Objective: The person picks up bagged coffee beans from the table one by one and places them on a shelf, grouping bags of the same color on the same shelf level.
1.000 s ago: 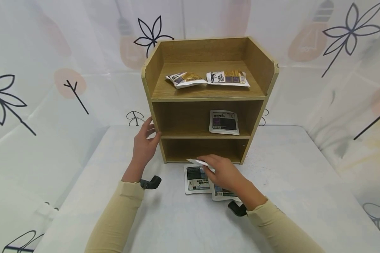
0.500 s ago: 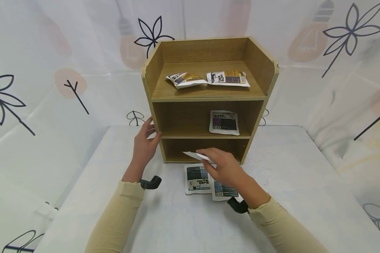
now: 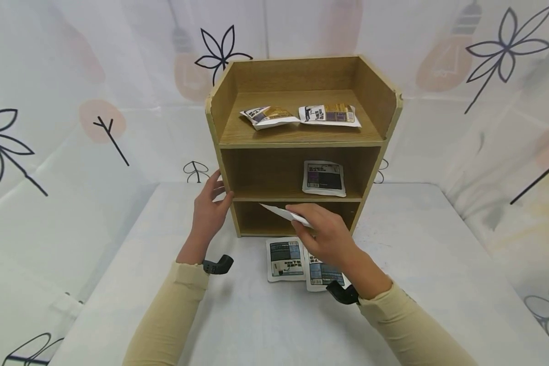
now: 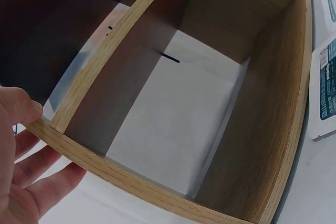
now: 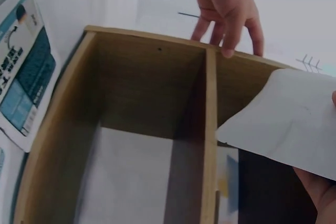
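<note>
By wooden shelf (image 3: 302, 145) | right fingers (image 3: 302, 209) pinch flat packet (image 5: 294, 124) | loose left fingers (image 4: 55, 184) touch panel (image 4: 131, 183)

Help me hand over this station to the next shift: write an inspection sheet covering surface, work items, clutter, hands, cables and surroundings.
Surface: white tabletop, bearing the shelf and two pouches.
Work items: wooden shelf upright; left top pouch and right top pouch on its top level; middle pouch in the compartment below; left table pouch and right table pouch before the shelf; white packet held aloft, label out of sight.
Clutter: nothing seen.
Hands: left hand grips the shelf's left side; right hand pinches the white packet.
Cables: nothing seen.
Surroundings: white backdrop printed with dark plant outlines and light bulbs.
</note>
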The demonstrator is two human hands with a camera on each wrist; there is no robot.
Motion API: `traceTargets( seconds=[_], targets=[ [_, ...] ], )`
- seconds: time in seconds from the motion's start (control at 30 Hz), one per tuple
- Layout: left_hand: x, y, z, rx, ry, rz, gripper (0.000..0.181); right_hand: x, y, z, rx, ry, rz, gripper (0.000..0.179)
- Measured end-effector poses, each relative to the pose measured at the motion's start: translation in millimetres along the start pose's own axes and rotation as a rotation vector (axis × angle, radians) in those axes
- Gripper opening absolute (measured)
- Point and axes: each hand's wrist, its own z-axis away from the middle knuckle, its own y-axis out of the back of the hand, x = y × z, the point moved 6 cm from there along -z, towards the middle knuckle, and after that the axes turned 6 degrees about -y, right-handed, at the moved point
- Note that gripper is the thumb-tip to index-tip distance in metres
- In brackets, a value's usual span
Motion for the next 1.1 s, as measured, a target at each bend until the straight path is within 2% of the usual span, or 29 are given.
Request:
traceTargets(
  seconds=[0.27, 0.67, 0.83, 1.1],
  targets=[
    [0.1, -0.2, 1.5, -0.003, 0.006, 0.012, 0.063, 3, 5, -12.0, 0.064, 0.025, -0.028, 0.031],
    [1.2, -0.1, 1.1, 0.003, -0.008, 0.0, 0.064, 11, 4, -31.3, 0.124, 0.06, -0.011, 0.04],
    [2.0, 0.6, 1.6, 0.004, -0.011, -0.011, 0.063, 13, 0, -38.0, 0.098, 0.05, 0.017, 0.04],
    [3.1, 1.1, 1.1, 0.004, -0.014, -0.003, 0.063, 21, -14, -44.5, 0.005, 0.004, 0.103, 0.042]
  ],
)
